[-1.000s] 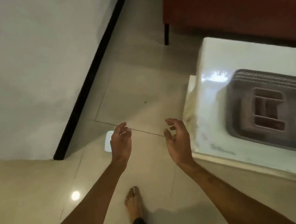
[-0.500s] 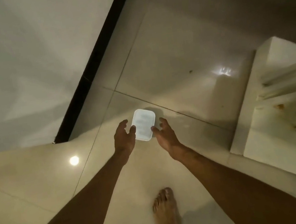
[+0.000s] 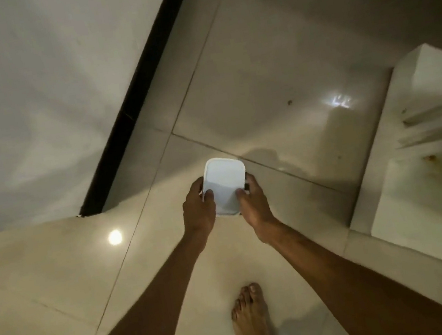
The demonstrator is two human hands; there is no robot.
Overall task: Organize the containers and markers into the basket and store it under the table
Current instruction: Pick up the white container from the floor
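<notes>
1. I look down at the floor (image 3: 270, 66), and I take the white container (image 3: 224, 185) as my landmark for all places.
2. The container is a white rectangular box with rounded corners and a lid on top. It is low over the floor tiles; I cannot tell if its bottom touches the floor.
3. My left hand (image 3: 198, 214) is on the left side of the container. Its fingers are closed against that side wall, and the thumb lies on the lid near the left edge.
4. My right hand (image 3: 253, 205) is on the right side of the container. Its fingers wrap the right wall, and the thumb rests on the lid near the lower right corner.
5. So both hands grip the container between them, with both arms stretched forward.
6. My bare foot (image 3: 251, 323) stands on the floor below the container, well apart from it.
7. To the right of the container, well apart, stands the white worktop (image 3: 383, 141); I see its side and its underside with some rusty stains.
8. To the left of the container, and above it, a black skirting strip (image 3: 140, 87) runs along the bottom of the pale wall (image 3: 29, 96).
9. A round light reflection (image 3: 115, 237) shines on the floor to the left of the container, beyond my left hand.
</notes>
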